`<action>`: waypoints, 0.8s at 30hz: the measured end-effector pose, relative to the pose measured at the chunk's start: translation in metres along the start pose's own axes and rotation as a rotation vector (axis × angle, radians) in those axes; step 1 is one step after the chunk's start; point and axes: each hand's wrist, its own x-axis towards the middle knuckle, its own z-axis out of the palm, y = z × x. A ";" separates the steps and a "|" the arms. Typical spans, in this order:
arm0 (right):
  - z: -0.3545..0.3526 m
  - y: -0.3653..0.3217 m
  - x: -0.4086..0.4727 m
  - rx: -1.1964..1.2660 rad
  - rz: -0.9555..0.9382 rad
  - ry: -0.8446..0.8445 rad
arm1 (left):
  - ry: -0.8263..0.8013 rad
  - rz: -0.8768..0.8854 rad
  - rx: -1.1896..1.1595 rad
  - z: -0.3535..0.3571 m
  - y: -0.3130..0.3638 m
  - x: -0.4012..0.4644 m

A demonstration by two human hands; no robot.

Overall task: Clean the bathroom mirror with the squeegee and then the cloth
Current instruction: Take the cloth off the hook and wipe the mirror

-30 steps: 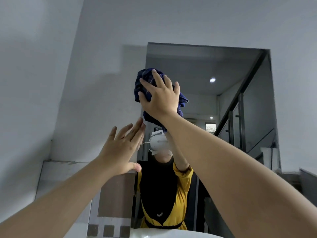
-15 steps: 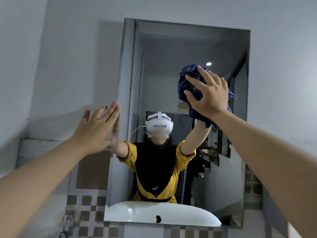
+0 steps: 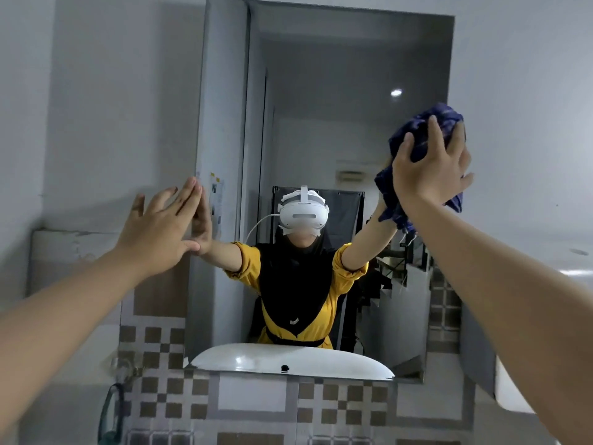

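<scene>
A tall frameless mirror hangs on the grey wall in front of me. My right hand presses a bunched dark blue checked cloth against the mirror's right edge, about halfway up. My left hand is open and flat, its fingertips touching the mirror's left edge. No squeegee is in view.
The mirror reflects a person in a yellow and black top wearing a white headset, and the white basin rim. Below the mirror runs a brown and white checked tile band. A tap with a dark hose sits at lower left.
My right hand has carried the cloth from the mirror's upper left across to its right edge. My view has dropped lower, and the left hand now touches the mirror's left edge.
</scene>
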 end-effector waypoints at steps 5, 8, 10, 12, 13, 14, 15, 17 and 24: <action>0.008 -0.013 -0.040 -0.005 0.095 -0.033 | -0.011 0.049 -0.066 0.009 0.012 -0.030; 0.015 -0.030 -0.066 -0.010 0.068 -0.053 | -0.070 0.050 -0.107 0.017 0.015 -0.042; 0.021 -0.044 -0.083 -0.010 0.042 -0.065 | -0.082 0.054 -0.145 0.022 0.015 -0.045; 0.028 -0.063 -0.099 -0.006 0.019 -0.069 | -0.075 0.068 -0.169 0.030 0.010 -0.046; 0.032 -0.073 -0.107 -0.004 0.004 -0.068 | -0.070 0.084 -0.161 0.033 0.008 -0.046; 0.036 -0.083 -0.115 -0.002 -0.015 -0.067 | -0.066 0.098 -0.153 0.037 0.005 -0.046; 0.041 -0.094 -0.123 -0.003 -0.039 -0.067 | -0.062 0.109 -0.151 0.040 0.003 -0.046; 0.050 -0.117 -0.140 -0.001 -0.099 -0.084 | -0.031 0.133 -0.160 0.044 0.000 -0.047; 0.080 -0.169 -0.195 -0.024 -0.570 -0.179 | 0.040 0.178 -0.149 0.054 -0.013 -0.053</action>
